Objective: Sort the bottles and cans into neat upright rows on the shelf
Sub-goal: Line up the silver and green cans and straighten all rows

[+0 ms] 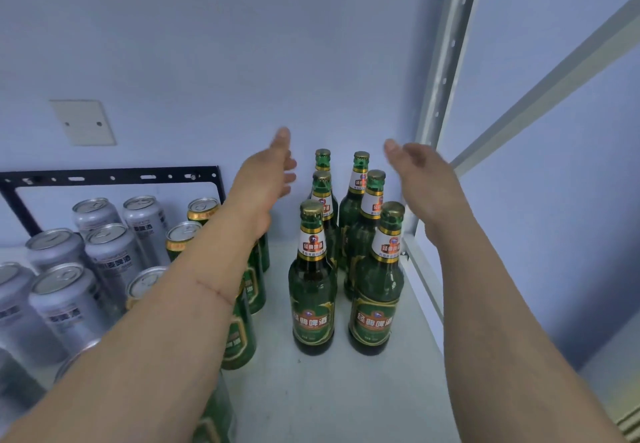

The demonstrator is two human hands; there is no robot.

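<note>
1. The left hand (273,172) and right hand (420,169) hover with each grip open, fingers straight and palms facing each other, holding nothing.
2. Between and just below the two hands stand six green beer bottles (313,280) in two upright rows of three on the white shelf (332,390). The hands flank the rear bottles without touching them, probably so they can squeeze the rows straight from both sides.
3. The bottles' red-and-white neck labels face forward, which suggests they are set for a tidy front.
4. Left of the left hand, partly hidden under its forearm, green cans (239,335) stand in a row. Further left are silver cans (69,304), also upright and grouped by kind.
5. Right of the right hand, the shelf's metal upright (446,61) bounds the bottle rows, so the right row sits near the shelf's edge.
6. My judgement: sorting looks nearly done, and only aligning remains.
</note>
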